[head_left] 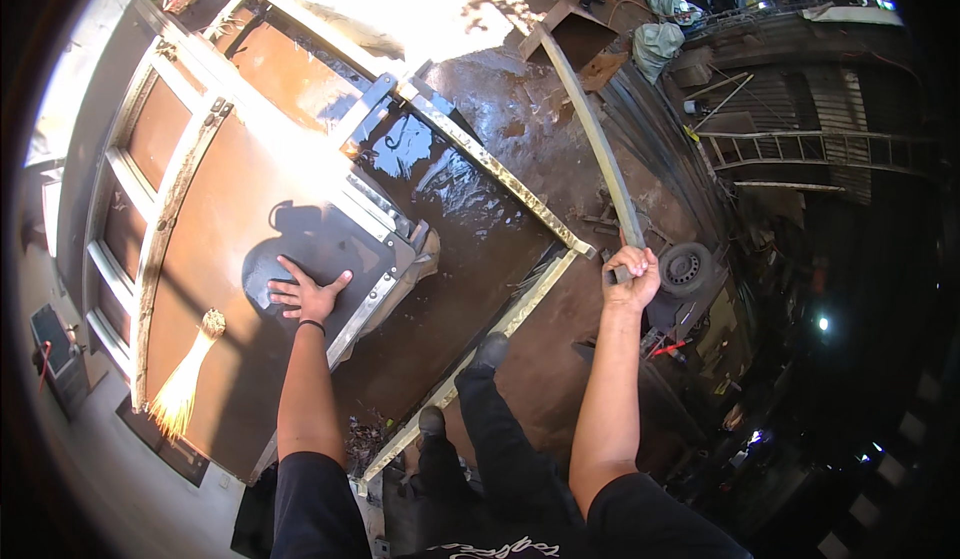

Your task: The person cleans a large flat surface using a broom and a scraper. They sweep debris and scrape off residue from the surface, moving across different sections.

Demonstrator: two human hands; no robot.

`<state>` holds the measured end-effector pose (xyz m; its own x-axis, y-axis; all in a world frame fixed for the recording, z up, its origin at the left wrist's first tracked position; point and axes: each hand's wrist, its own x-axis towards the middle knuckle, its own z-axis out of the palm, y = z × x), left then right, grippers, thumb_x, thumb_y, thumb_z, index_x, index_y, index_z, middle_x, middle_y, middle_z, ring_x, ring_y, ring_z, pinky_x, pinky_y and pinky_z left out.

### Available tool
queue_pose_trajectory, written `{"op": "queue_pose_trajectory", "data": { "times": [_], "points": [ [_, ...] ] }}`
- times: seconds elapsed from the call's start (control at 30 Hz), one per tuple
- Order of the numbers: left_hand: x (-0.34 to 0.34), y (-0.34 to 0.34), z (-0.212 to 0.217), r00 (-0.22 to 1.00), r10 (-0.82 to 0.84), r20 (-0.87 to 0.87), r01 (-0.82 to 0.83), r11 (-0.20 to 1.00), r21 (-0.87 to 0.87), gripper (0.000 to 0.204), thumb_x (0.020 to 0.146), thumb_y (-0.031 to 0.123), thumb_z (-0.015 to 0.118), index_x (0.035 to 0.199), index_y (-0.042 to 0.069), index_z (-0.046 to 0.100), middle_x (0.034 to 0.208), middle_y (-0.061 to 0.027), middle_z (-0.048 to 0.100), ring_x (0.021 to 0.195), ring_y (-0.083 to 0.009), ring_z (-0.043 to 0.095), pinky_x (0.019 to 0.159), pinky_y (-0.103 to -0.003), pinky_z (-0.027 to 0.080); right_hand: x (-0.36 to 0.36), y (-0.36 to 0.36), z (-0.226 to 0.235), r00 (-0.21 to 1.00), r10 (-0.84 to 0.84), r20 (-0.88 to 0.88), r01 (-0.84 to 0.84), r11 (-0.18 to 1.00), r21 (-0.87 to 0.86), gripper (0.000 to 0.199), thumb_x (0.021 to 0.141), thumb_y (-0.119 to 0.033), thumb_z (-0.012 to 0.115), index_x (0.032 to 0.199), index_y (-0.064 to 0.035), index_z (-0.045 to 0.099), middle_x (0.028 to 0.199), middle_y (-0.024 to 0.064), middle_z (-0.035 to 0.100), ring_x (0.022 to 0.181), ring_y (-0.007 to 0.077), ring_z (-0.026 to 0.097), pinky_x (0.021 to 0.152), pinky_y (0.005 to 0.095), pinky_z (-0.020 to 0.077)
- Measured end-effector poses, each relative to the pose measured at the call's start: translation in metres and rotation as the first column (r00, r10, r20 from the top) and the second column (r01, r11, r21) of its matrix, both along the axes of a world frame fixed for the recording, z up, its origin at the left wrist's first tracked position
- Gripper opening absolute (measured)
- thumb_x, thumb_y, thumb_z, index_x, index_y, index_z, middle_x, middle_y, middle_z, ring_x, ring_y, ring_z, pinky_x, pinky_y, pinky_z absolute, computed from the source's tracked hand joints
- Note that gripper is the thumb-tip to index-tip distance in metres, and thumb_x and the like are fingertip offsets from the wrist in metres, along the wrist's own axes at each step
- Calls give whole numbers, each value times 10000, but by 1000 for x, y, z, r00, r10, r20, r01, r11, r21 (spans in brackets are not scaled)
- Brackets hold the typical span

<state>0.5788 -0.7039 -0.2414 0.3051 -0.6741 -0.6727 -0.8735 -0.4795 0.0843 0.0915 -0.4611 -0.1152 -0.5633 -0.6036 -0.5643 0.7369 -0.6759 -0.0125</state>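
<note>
Evidently the work in hand is steadying or shifting the long squared bar (585, 109), and the right grip (634, 277) has it clenched by its near end, fingers wrapped around. The bar reaches away from the person, past the outer side of the pale frame rail (485, 166), to a brown box-like piece (570, 43) at its far end; whether the two are joined I cannot tell. The left grip (308, 301) is released, holding nothing, its fingers spread over the brown panel (210, 259); it seems to press there for support, though firm contact is hard to confirm.

To handle the bar well, hold the wrist in line with it and clench firmly, because most of its length lies well beyond the fist and would probably twist a slack hold. Moving it in small amounts should give the best control. Take care that its near end clears the spare wheel (686, 267) just beside the fist. Lean on the left palm only if the panel feels firm, and avoid the straw brush (190, 371) lying on it. Footing matters too: one shoe (490, 351) is right by the near rail (535, 294), beside dark, wet-looking ground (430, 199).
</note>
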Motion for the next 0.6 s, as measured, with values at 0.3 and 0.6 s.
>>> {"op": "queue_pose_trajectory", "data": {
  "times": [0.3,0.6],
  "points": [
    [0,-1,-3,999,-18,26,18,1000,18,1611,593,698,902,1569,298,-317,1546,-385,-380,1468,-554,-314,1120,-774,-70,70,-17,6,1000,-8,23,11,989,-149,290,876,-99,553,1061,123,578,597,-15,443,488,102,423,488,262,415],
    [2,1,-5,1000,-11,16,11,1000,13,1611,571,724,893,1590,289,-277,1556,-382,-366,1455,-568,-326,1104,-796,-54,110,72,146,822,525,-219,-252,681,687,409,835,-9,550,1239,41,589,602,-11,378,463,112,382,453,306,369]
  ]
}}
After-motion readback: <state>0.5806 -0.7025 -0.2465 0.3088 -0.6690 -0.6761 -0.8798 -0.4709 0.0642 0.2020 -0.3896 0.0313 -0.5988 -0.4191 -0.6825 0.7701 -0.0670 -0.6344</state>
